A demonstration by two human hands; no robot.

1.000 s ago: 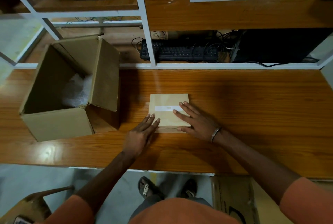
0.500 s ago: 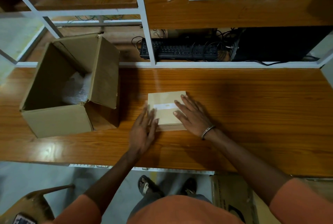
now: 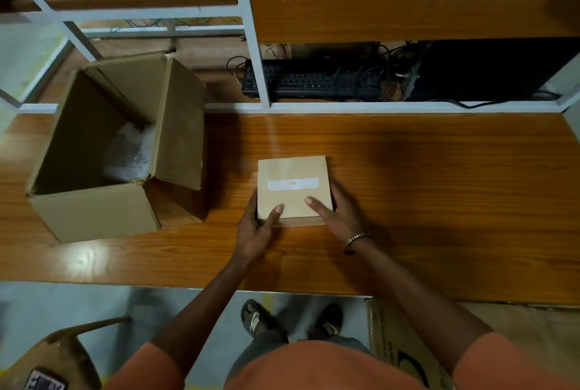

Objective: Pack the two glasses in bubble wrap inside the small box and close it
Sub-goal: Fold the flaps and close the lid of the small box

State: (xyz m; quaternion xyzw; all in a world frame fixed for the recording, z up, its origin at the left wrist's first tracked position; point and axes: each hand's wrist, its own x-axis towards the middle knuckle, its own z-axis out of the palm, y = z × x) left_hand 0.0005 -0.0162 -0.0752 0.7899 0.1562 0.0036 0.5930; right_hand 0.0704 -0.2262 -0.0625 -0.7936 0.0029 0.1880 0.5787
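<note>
The small box (image 3: 293, 190) is found lying flat on the counter (image 3: 439, 188), lid down and closed, to the right of the big open carton (image 3: 116, 151) and just apart from it. A pale label strip (image 3: 293, 184) runs across the lid. No glasses are seen; whether they are inside the small box cannot be told.

The step in hand is judged to be the final closing or seating of the lid. It is best done with even pressure applied from both sides, the box kept square on the counter, and the lid edges checked all round. Hard squeezing should be avoided if glass is inside.

Grip, left hand (image 3: 255, 229): clamped on the box's near-left corner, thumb laid on the lid, fingers wrapped down the left side. Grip, right hand (image 3: 340, 217): clamped on the near-right corner, thumb resting on the lid, the other fingers curled round the right side and mostly hidden.

Inside the big carton, left of the small box, some bubble wrap (image 3: 130, 154) is noted. Beyond the box, a keyboard (image 3: 314, 81) sits on the shelf behind the counter.
</note>
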